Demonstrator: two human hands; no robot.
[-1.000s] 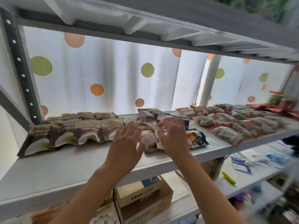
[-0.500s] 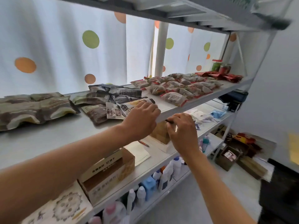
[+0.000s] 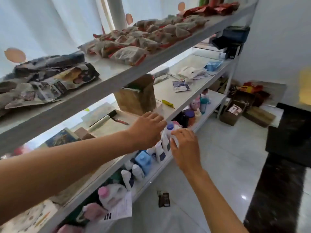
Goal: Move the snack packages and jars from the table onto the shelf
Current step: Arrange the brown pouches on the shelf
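- Snack packages (image 3: 134, 42) on the shelf (image 3: 117, 78), upper centre: light, soft, crinkly; probably best pinched at sealed edges.
- Left hand (image 3: 146, 130) and right hand (image 3: 185, 148), mid-frame: each grip loosely open, holding nothing.

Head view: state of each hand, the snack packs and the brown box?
left hand: open, holds nothing
right hand: open, empty, fingers loosely curled
dark snack packages: lying flat on top shelf
clear snack packages: lying in rows, same shelf
brown box: upright, middle shelf
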